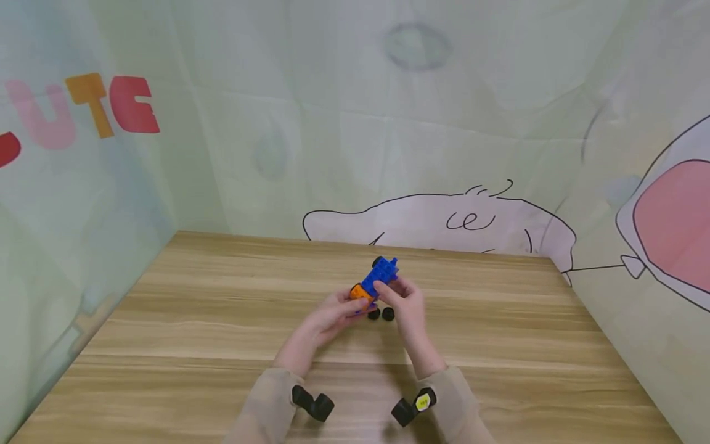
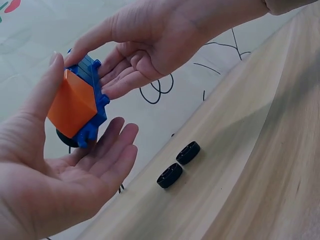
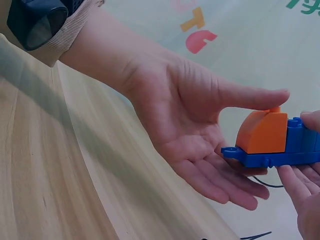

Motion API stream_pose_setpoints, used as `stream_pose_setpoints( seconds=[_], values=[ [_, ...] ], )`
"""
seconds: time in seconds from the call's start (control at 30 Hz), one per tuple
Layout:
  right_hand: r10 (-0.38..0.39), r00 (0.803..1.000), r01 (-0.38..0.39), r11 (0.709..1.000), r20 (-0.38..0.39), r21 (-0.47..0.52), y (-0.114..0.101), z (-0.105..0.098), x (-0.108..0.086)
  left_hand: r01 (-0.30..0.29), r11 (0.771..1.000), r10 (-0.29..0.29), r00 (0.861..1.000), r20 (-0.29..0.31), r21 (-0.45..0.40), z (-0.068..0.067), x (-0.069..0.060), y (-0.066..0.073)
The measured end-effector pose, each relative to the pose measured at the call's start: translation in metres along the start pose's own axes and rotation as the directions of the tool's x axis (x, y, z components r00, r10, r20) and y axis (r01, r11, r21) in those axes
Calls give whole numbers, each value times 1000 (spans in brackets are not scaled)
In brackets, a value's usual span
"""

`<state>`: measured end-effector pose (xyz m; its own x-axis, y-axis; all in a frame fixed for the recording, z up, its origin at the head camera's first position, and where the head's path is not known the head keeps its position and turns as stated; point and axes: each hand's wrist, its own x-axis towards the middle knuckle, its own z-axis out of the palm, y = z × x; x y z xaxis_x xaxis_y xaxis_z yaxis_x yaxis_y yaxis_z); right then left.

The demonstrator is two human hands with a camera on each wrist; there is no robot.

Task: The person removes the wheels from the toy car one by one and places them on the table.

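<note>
Both hands hold up a toy block car above the table. Its long blue base carries an orange sloped block at one end and blue studded blocks farther along. My left hand grips the orange end, thumb on top and fingers underneath. At the blue end, my right hand pinches the car with its thumb above and fingers below. A black wheel shows under the orange end. Two loose black wheels lie side by side on the table below the car.
The wood-grain table reaches back to a printed fabric wall with cartoon drawings and letters. Black cameras are strapped to the left wrist and right wrist.
</note>
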<state>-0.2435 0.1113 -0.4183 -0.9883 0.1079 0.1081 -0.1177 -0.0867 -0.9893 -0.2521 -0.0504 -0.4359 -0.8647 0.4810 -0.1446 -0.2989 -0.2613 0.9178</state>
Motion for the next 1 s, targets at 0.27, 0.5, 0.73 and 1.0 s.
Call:
stream_pose_setpoints(
  seconds=[0.27, 0.5, 0.73, 1.0],
  values=[
    [16, 999, -18, 999, 46, 44, 2, 1, 1, 7, 996, -7, 1000, -2, -92, 1, -2, 4],
    [30, 998, -31, 999, 53, 21, 2, -2, 2, 18, 991, -21, 1000, -20, -135, 3, -2, 8],
    [51, 997, -49, 998, 64, -32, 2, -5, 3, -6, 993, 1, 999, -37, -118, 1, -2, 7],
    [90, 992, -79, 990, 90, -119, 5, -10, 7, 25, 996, -32, 995, -90, -82, -5, -3, 10]
  ],
)
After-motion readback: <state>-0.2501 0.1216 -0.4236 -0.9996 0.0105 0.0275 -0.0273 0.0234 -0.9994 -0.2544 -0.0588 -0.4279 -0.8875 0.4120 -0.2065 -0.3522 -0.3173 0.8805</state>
